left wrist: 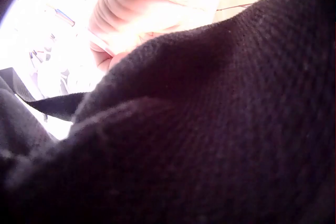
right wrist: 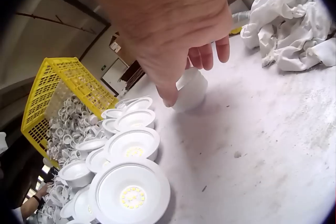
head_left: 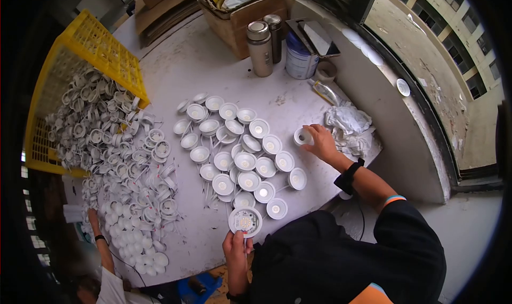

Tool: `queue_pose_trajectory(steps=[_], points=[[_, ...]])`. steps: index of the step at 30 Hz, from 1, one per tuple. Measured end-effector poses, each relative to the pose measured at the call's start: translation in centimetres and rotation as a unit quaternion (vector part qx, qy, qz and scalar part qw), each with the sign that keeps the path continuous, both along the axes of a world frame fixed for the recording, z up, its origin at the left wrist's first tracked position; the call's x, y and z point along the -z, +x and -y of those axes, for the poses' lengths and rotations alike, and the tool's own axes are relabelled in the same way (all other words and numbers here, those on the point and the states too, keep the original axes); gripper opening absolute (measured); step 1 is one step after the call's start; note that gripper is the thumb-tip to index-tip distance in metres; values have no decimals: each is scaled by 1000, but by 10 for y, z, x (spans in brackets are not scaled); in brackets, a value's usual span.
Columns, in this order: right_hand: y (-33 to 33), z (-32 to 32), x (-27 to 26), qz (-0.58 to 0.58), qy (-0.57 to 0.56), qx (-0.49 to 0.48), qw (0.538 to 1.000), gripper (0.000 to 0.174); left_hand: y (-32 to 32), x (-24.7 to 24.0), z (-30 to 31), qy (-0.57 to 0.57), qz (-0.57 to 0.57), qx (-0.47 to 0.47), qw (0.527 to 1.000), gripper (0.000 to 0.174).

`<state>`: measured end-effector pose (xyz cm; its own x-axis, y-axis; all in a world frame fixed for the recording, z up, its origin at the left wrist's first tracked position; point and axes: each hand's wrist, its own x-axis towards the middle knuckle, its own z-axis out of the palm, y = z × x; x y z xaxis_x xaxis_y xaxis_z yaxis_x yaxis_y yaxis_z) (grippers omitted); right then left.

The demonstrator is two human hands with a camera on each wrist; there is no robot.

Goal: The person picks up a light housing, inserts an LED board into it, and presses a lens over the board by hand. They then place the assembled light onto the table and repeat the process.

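Observation:
In the head view the left hand (head_left: 236,250) grips a round white lamp (head_left: 245,222) near the table's front edge, its face up with the LED board showing. Farther right, the right hand (head_left: 323,145) has thumb and fingers around a small white cup-shaped piece (head_left: 303,137) on the table. The right wrist view shows that hand (right wrist: 184,35) with its thumb against the white piece (right wrist: 191,90). Dark cloth covers most of the left wrist view; part of the left hand (left wrist: 142,8) shows above it, and its fingertips are hidden.
Several white lamps (head_left: 248,180) stand grouped mid-table. A yellow crate (head_left: 106,53) lies tipped at the left, with many lamp parts spilling out. Flasks (head_left: 260,50), a blue-white tub (head_left: 300,58) and a crumpled cloth (head_left: 349,120) are at the back right. Another person's arm (head_left: 104,248) reaches in lower left.

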<state>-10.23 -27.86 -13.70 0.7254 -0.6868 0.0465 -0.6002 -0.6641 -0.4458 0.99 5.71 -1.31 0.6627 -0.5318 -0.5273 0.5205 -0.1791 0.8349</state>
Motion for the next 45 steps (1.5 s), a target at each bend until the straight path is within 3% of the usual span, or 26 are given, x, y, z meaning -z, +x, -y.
queue_pose_trajectory(steps=[7,10,13,16,25,31,33,36,37,39,43,45], points=[[0,-2,-18,101,49,6,994,53,-2,-1,1,-21,1,-13,1000,28],[16,-50,-88,210,127,-105,964,50,0,-3,-4,-14,27,-4,1000,27],[25,-107,-151,200,152,-274,928,56,-1,-5,0,-28,47,10,998,32],[34,-139,-171,186,136,-374,898,59,-3,-6,-5,-38,72,30,996,36],[44,-168,-177,124,148,-398,897,68,-6,-7,-23,-85,104,68,989,39],[46,-173,-173,194,301,-348,867,58,-3,-10,-27,-98,104,77,987,43],[48,-173,-169,170,399,-262,862,45,-3,-8,-26,-118,97,84,985,43],[45,-178,-168,125,485,-210,839,36,-7,-15,-20,-123,95,63,986,40],[45,-178,-169,123,486,-209,840,36,-8,-16,-19,-123,93,63,986,40],[44,-180,-170,121,395,-222,883,31,-11,-17,-16,-99,128,71,984,35],[41,-184,-164,154,378,-225,885,31,-14,-19,-13,-48,146,64,986,28],[40,-184,-160,158,412,-226,868,29,-14,-18,-12,1,223,75,972,25]])
